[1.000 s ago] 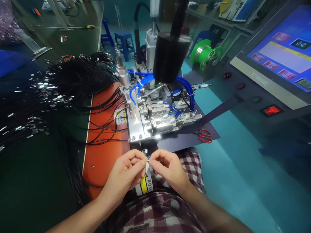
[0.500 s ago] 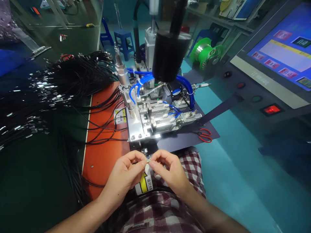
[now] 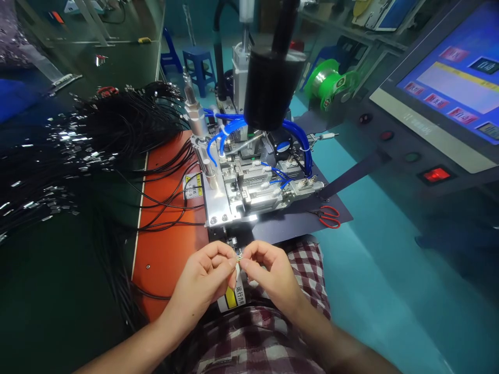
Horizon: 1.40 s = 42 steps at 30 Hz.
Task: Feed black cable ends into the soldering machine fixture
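Observation:
My left hand (image 3: 205,275) is closed in a pinch in front of the machine, just above my lap. Its thumb and forefinger grip thin coloured wires (image 3: 239,257). My right hand (image 3: 275,272) pinches the same wires from the other side, the fingertips of both hands almost touching. A black cable (image 3: 152,295) runs across the orange board toward my left hand; whether it joins these wires is hidden. Directly beyond my fingers is the machine's metal fixture (image 3: 230,213), with black cables leading into its left side. Below my hands shows a white label (image 3: 239,296) with a yellow arrow.
A pile of black cables (image 3: 128,119) with shiny ends covers the bench at left, beside the orange board (image 3: 167,249). Red-handled scissors (image 3: 329,217) lie on the dark plate. A screen panel (image 3: 448,98) stands at right, a green wire spool (image 3: 325,85) behind.
Both hands stay almost in place with the wires between them. My left fingers have shifted slightly, one fingertip now reaching lower over the yellow arrow.

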Motion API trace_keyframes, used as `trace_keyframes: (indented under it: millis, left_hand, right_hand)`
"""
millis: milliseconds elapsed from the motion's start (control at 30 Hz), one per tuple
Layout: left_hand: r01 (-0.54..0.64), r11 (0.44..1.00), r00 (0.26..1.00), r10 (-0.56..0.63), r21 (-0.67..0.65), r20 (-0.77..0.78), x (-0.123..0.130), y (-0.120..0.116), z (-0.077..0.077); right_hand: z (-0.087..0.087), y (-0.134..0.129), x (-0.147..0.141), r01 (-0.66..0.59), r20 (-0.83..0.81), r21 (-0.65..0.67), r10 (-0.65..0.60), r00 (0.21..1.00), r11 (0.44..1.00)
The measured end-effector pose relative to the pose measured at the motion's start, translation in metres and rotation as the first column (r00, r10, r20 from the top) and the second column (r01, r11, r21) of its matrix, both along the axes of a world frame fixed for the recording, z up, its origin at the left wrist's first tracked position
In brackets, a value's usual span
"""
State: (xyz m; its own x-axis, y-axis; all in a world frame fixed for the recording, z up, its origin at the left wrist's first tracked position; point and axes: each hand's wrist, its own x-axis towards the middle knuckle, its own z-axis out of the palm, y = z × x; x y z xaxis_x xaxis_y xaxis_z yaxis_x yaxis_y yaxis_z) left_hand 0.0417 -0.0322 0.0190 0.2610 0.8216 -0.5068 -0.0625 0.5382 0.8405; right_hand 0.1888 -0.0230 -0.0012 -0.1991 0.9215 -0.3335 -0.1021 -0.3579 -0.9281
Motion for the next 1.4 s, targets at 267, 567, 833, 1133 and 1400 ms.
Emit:
trace_keyframes:
  millis: [267,567,833,1133,1400]
  left_hand:
    - [0.012,1.0,1.0,-0.012,0.007,-0.005,0.0,-0.0002,-0.0015]
    - [0.009,1.0,1.0,-0.009,0.01,-0.008,0.0009,-0.0016,-0.0028]
    - [-0.023,1.0,1.0,0.023,-0.005,0.015,0.0016,-0.0025,-0.0009]
    - [-0.01,1.0,1.0,0.009,0.001,0.025,0.0013,-0.0032,-0.0031]
    - [-0.003,1.0,1.0,0.002,0.01,0.029,0.0009,-0.0047,-0.0043]
  right_hand:
    - [0.0028,0.0008,0.0017,-0.018,0.0,-0.026,0.018,1.0,1.0]
    - [-0.0005,0.0028,0.0027,-0.029,-0.024,-0.029,0.028,0.999,0.999]
    - [-0.0012,0.0015,0.0023,-0.034,-0.071,-0.076,0.028,0.997,0.997]
    - [-0.0033,0.0004,0.0028,-0.052,-0.125,-0.107,0.038,0.991,0.993]
    - [-0.0069,-0.0006,0.0018,-0.056,-0.183,-0.124,0.033,0.982,0.991]
